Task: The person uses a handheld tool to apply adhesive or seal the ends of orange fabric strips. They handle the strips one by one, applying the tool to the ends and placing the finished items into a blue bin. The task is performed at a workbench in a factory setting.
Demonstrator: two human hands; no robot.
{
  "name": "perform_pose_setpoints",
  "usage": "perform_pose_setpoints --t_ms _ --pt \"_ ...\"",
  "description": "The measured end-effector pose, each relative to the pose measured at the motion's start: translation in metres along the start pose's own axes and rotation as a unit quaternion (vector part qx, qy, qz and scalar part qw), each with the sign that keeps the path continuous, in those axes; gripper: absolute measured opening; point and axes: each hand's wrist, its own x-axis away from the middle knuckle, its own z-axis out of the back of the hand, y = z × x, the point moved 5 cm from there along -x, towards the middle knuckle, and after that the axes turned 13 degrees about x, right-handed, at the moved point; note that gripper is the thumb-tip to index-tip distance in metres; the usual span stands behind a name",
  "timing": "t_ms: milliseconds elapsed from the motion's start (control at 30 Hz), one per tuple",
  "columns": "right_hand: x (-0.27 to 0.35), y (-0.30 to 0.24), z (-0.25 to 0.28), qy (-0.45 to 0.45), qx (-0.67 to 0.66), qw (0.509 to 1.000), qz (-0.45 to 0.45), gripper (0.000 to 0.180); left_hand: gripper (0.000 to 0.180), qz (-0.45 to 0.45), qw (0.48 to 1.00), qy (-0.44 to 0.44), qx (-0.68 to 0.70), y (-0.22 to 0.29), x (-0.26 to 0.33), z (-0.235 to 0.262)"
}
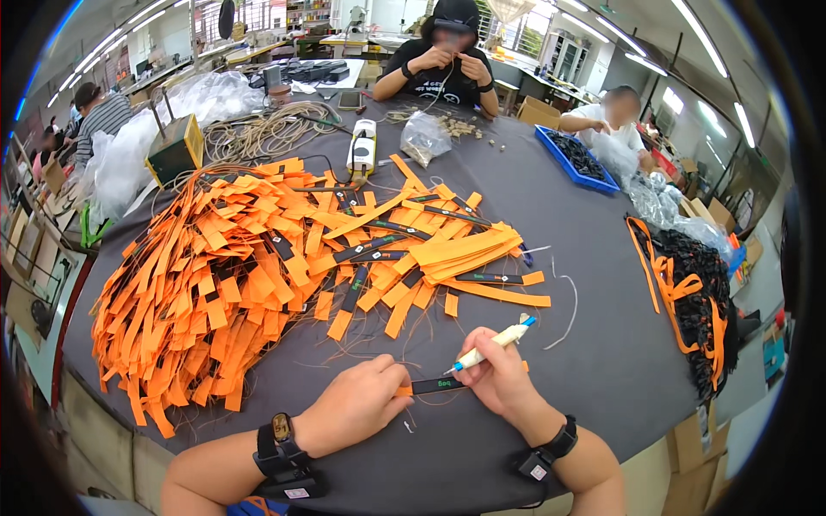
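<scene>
Near the table's front edge, my left hand [360, 406] is closed, pinching the orange end of a webbing strap. The strap's black middle section [437, 384], with green lettering, lies flat between my hands, and a bit of orange shows beyond my right hand. My right hand [496, 371] grips a cream pen [478, 353] with a blue nose and blue end cap. It slants down to the left, its tip at the upper edge of the black section; whether it touches I cannot tell. Just beyond lies a large heap of similar orange straps [215, 284], with loose threads around it.
Coiled cord [267, 133], a white device [361, 148] and a clear bag [424, 139] lie farther back. At right are a blue tray [607, 184] and a black pile [701, 301] with orange straps. A person [443, 73] sits across the table, another [611, 125] at far right.
</scene>
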Motion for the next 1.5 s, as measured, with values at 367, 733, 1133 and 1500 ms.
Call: perform_pose_setpoints --t_ms 367,733,1133,1500 --pt "-0.003 0.005 0.001 0.016 -0.052 0.999 -0.001 0.02 0.023 0.028 0.992 -0.057 -0.109 0.001 -0.021 -0.016" --pt "-0.003 0.004 0.004 0.008 -0.073 0.997 -0.009 0.018 0.015 0.05 0.997 0.007 -0.05 -0.003 -0.021 -0.016" --pt "-0.002 0.006 0.005 0.029 -0.081 0.996 0.0 0.018 0.006 0.043 0.987 0.042 0.15 -0.009 -0.013 -0.01" --pt "-0.004 0.005 0.006 0.041 -0.087 0.995 0.008 0.018 0.011 0.247 0.89 -0.053 0.38 -0.029 -0.018 -0.018"
